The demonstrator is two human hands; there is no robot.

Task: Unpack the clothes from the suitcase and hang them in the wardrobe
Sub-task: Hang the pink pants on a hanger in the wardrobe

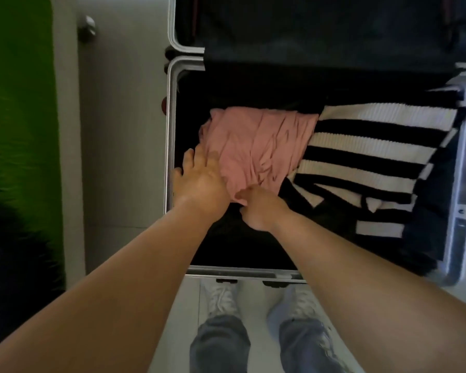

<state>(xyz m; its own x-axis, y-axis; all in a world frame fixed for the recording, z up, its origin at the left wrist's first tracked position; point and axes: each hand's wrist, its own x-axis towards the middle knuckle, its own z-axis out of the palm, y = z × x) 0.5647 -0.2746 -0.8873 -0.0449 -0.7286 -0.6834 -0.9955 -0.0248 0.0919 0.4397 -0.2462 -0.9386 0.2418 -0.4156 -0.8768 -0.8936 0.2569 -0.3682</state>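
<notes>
Two bare forearms are seen nearest, reaching forward from the lower corners over jeans and white shoes that stand on the pale floor. Beyond them the open suitcase lies on the floor. The pink garment is found in the middle of its near half, touching the striped sweater on its right and a dark garment behind it. The left hand is laid on the left edge of the pink garment with the fingers straight and spread, pressing and not gripping. The right hand is curled, and the near edge of the cloth seems to be pinched between its thumb and fingers. The pink garment is judged to be light, thin and very soft: it is full of wrinkles and will probably sag and unfold when lifted. It is not fragile and hardly slippery. If held at one edge only, it would hang in a bunch, so it is better taken at two separated points, ideally the shoulders or the waistband, which cannot be told apart here. The sweater looks thicker and heavier.
</notes>
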